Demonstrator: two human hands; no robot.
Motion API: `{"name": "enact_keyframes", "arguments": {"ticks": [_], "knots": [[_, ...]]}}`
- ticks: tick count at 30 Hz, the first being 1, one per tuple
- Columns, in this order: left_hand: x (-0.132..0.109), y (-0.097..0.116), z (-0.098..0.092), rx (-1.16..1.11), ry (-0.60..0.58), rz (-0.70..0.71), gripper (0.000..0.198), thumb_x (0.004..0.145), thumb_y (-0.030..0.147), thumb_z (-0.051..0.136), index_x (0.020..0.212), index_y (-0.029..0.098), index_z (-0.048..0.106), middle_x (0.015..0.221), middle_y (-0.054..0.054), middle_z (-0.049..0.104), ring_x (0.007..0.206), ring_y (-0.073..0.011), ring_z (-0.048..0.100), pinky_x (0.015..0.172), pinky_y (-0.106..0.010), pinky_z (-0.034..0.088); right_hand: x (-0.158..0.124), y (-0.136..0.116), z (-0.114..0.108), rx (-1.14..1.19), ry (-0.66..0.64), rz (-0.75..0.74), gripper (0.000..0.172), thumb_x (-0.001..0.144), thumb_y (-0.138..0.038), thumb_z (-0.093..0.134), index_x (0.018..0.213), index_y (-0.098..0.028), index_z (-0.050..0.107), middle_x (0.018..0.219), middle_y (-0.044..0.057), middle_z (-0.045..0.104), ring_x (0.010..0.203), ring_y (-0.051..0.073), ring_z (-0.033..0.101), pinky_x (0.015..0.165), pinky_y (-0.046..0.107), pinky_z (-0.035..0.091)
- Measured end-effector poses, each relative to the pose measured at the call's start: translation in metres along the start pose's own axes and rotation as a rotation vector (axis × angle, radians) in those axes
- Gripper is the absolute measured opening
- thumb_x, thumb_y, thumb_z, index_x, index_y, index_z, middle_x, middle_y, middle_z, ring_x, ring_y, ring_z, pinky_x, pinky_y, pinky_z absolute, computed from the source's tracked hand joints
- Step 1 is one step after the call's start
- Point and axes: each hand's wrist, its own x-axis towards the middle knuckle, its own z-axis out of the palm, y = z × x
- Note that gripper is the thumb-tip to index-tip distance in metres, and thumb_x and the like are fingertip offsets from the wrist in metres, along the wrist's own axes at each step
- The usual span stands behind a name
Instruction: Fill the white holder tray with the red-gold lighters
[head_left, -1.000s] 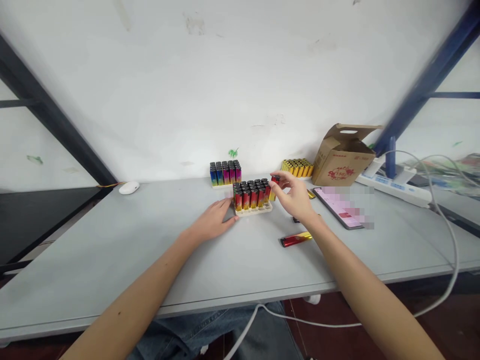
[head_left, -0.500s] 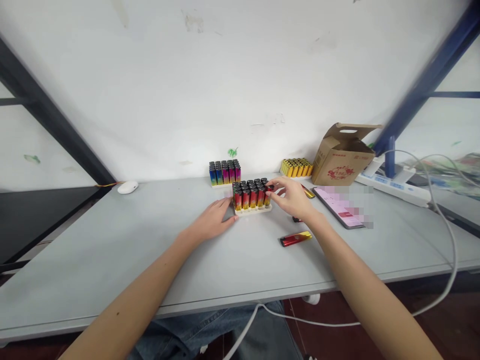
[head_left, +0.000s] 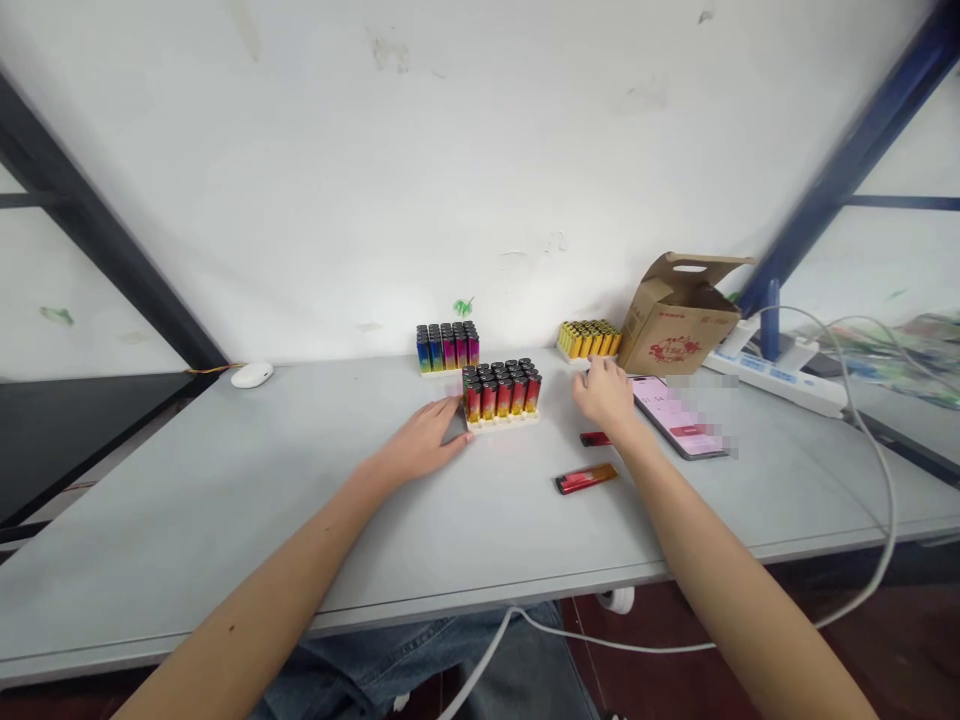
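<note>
A white tray packed with upright red-and-yellow lighters (head_left: pixel 501 392) stands mid-table. My left hand (head_left: pixel 424 440) lies flat on the table, fingers stretched out and touching the tray's left end, holding nothing. My right hand (head_left: pixel 606 395) is down on the table to the right of the tray, beside the phone (head_left: pixel 679 418). Its fingers curl away behind the back of the hand, so I cannot see whether they hold anything. Two loose red lighters lie near that wrist: a small one (head_left: pixel 594 438) and a longer red-and-gold one (head_left: pixel 586 479).
At the wall stand a tray of blue-and-pink lighters (head_left: pixel 448 348), a tray of yellow lighters (head_left: pixel 589 338) and an open cardboard box (head_left: pixel 679 320). A white mouse (head_left: pixel 251 375) lies far left. A power strip (head_left: pixel 780 378) and white cable (head_left: pixel 892 480) are on the right.
My right hand held a red lighter above the tray's right end, lowered it into the tray, then moved right onto the table near the phone. My left hand stayed still.
</note>
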Motion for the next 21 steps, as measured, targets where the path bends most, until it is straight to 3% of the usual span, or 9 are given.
{"name": "enact_keyframes", "arguments": {"ticks": [4,7,12,16,21], "knots": [[0.001,0.0,0.0,0.004,-0.002,0.002,0.057,0.094,0.049,0.042,0.141,0.015,0.04,0.14,-0.015,0.052,0.129,-0.0308,0.049,0.108,-0.045,0.038,0.001,0.006,0.006,-0.128,-0.184,-0.014,0.039,0.094,-0.024,0.036,0.122,-0.001,0.052,0.128,0.025,0.058,0.124,0.035,0.051,0.111,0.053,0.021],[0.0,0.001,0.0,0.002,-0.012,-0.005,0.058,0.094,0.05,0.042,0.14,0.015,0.04,0.141,-0.015,0.051,0.13,-0.0308,0.048,0.108,-0.045,0.038,-0.001,0.004,0.007,-0.106,-0.223,-0.104,0.037,0.095,-0.023,0.034,0.123,-0.006,0.052,0.128,0.022,0.058,0.12,0.033,0.053,0.104,0.046,0.033],[0.0,0.001,-0.001,-0.001,-0.013,-0.004,0.057,0.094,0.05,0.041,0.14,0.016,0.04,0.141,-0.015,0.051,0.129,-0.0305,0.048,0.108,-0.045,0.038,-0.005,-0.003,0.01,-0.031,-0.182,-0.295,0.035,0.089,-0.02,0.046,0.121,-0.012,0.054,0.127,0.019,0.058,0.117,0.031,0.053,0.093,0.039,0.042],[-0.001,0.0,-0.001,-0.004,-0.012,0.003,0.057,0.095,0.05,0.041,0.141,0.017,0.039,0.142,-0.014,0.051,0.13,-0.0302,0.048,0.108,-0.045,0.038,-0.006,-0.001,0.014,-0.092,-0.142,-0.246,0.027,0.087,-0.028,0.052,0.107,-0.013,0.06,0.118,0.021,0.062,0.112,0.035,0.056,0.089,0.044,0.043],[-0.001,0.0,-0.001,-0.007,-0.005,0.002,0.058,0.095,0.05,0.041,0.142,0.017,0.038,0.142,-0.014,0.05,0.131,-0.0302,0.047,0.109,-0.045,0.038,-0.006,0.004,0.015,-0.051,-0.141,-0.224,0.022,0.092,-0.034,0.048,0.094,-0.017,0.063,0.102,0.017,0.067,0.101,0.03,0.061,0.086,0.042,0.043]]}}
